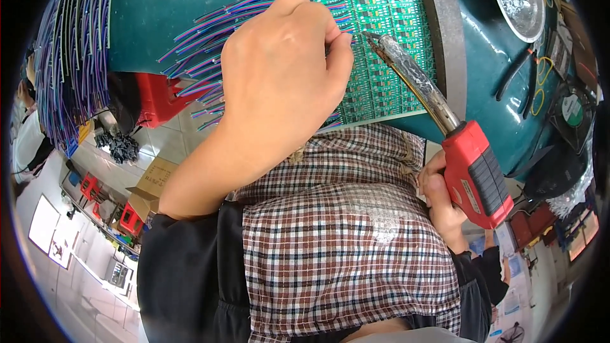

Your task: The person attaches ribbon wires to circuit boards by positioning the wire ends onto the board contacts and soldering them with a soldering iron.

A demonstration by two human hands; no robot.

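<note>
Bright, cool, fairly even light fills the scene, leaving soft shading on the left hand point(273, 70). Pale glare streaks the green tabletop point(486, 86) at the right, and small highlights glint on the barrel of the soldering iron point(470, 159) and the metal bowl point(537, 16). A white panel point(44, 223) at the left is blown out. Black sleeves point(184, 267) lose detail. The circuit boards point(387, 44) look reasonably sharp; the outer background is softer, bent by the fisheye toward a dark rim.
</note>
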